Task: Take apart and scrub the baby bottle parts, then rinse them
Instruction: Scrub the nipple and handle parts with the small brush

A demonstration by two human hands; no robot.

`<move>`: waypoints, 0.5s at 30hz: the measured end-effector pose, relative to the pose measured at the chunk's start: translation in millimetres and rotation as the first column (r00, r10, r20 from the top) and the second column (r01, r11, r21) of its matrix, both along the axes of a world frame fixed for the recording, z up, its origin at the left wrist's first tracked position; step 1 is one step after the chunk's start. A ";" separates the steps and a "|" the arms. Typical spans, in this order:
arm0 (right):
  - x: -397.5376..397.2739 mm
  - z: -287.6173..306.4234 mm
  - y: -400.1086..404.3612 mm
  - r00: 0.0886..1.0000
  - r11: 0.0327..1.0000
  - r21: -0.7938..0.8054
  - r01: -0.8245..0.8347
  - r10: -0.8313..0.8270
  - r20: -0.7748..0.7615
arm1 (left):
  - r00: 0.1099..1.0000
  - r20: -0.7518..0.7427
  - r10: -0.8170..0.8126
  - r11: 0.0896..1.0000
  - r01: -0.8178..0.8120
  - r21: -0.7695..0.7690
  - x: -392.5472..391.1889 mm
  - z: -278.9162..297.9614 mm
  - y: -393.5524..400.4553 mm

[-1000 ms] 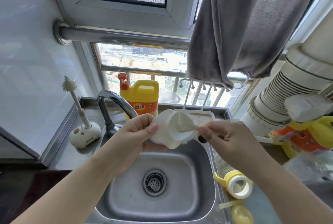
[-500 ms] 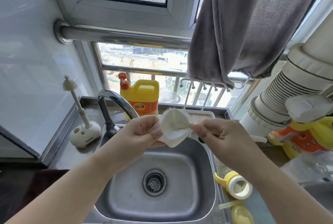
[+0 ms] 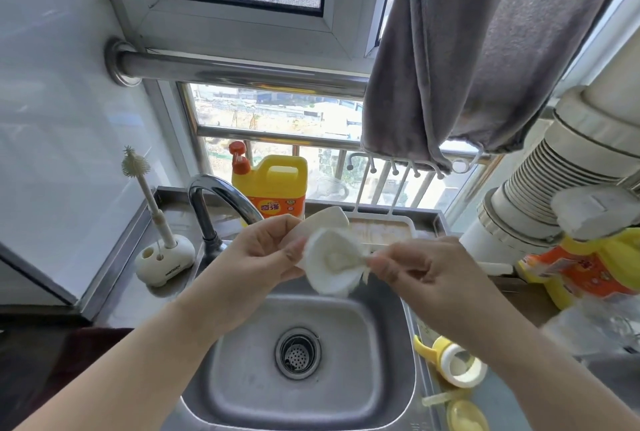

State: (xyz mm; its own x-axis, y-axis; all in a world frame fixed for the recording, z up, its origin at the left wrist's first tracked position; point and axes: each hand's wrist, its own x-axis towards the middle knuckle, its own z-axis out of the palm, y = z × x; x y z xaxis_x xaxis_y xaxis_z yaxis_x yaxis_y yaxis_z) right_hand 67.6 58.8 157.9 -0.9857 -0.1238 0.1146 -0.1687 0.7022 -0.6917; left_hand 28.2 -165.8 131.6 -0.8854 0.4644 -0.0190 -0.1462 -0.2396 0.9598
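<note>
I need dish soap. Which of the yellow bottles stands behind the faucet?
The yellow jug with the red pump cap, upright on the ledge behind the faucet; the other yellow bottle sits far right.

You get bright daylight from the window (image 3: pixel 277 122) beyond your hands, flaring it white; the wall left of them glares softly, your right fingertips (image 3: pixel 375 262) smear with motion, and straight edges bow outward
</note>
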 end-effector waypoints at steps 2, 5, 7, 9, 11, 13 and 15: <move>-1.1 -6.4 3.7 0.999 0.999 -0.003 0.035 -0.035 -0.019 | 0.999 0.033 -0.002 1.000 0.002 0.008 -1.9 -0.6 -1.3; -4.3 -8.5 13.9 0.989 0.990 -0.011 0.141 -0.141 -0.032 | 0.997 0.078 0.013 1.000 -0.014 0.005 -2.4 -1.9 -1.9; -2.4 -10.0 11.2 0.997 0.998 -0.012 0.064 -0.064 -0.031 | 0.995 0.100 0.007 1.000 -0.008 0.011 -1.9 -0.2 -1.5; -2.0 -11.6 8.3 0.997 0.999 -0.002 0.051 -0.051 -0.054 | 0.991 0.132 0.026 0.999 -0.029 0.025 -2.1 1.8 0.8; -2.5 -11.3 7.7 0.997 0.998 -0.004 0.062 -0.062 -0.044 | 0.991 0.124 0.052 0.999 -0.051 -0.010 -1.3 2.8 4.3; -2.3 -11.6 6.1 0.999 0.999 0.040 0.015 -0.013 -0.039 | 0.995 0.087 0.058 0.997 -0.054 -0.052 -0.8 2.1 6.8; -1.8 -11.6 6.6 1.000 0.998 0.058 0.006 -0.005 -0.025 | 0.995 0.072 0.067 0.997 -0.064 -0.046 -0.9 1.0 7.4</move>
State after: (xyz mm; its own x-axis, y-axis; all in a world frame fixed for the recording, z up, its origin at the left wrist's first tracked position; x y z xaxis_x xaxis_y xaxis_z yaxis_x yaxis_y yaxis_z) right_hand 65.8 65.4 146.3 -0.9832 -0.1256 0.1323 -0.1816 0.7418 -0.6455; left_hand 27.3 -158.4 132.6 -0.9093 0.4028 -0.1044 -0.2025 -0.2093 0.9566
